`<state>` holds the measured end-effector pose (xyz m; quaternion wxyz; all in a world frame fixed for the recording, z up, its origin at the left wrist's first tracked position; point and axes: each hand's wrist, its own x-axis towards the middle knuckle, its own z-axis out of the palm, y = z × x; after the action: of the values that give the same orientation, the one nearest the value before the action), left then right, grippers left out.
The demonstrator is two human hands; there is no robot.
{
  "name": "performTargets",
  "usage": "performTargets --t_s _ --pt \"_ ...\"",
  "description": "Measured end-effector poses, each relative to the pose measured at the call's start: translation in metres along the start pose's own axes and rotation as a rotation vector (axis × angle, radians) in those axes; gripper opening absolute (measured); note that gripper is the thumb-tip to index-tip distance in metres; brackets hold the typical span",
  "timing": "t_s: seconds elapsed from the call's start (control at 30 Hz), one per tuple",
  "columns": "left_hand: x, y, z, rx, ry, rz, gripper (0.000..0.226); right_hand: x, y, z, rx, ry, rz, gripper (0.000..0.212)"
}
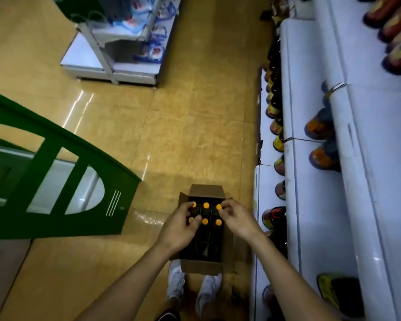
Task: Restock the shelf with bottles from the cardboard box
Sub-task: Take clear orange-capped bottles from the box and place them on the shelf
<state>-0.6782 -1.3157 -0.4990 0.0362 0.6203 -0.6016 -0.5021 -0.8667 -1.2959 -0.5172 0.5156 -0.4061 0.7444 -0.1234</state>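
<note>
An open cardboard box [206, 191] stands on the floor by my feet. Several dark bottles with orange caps [206, 205] fill its far end; the near cells look dark and empty. My left hand [180, 228] reaches into the left column, its fingers curled round the two left bottle tops. My right hand [237, 217] pinches the orange cap at the far right [218, 207]. The white shelf [310, 158] runs along the right, with dark bottles [274, 107] lined on its lowest level.
A green stand [56, 181] rises at the left, close to the box. Another white shelf unit [116, 61] with blue packs stands across the aisle. Orange-labelled bottles [320, 126] sit on the right shelf's upper level. Tan floor tiles [171, 123] stretch ahead.
</note>
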Motion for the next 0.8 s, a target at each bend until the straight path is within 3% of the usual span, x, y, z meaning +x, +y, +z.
performTargets --t_s 0.4,0.8 --pt "0.12 -0.168 0.136 0.019 -0.17 -0.139 0.056 0.129 0.16 0.124 -0.021 -0.048 0.184 0.041" --pt "0.247 -0.262 0.237 -0.099 -0.23 -0.267 0.072 0.237 0.262 0.205 0.028 0.04 0.328 0.074"
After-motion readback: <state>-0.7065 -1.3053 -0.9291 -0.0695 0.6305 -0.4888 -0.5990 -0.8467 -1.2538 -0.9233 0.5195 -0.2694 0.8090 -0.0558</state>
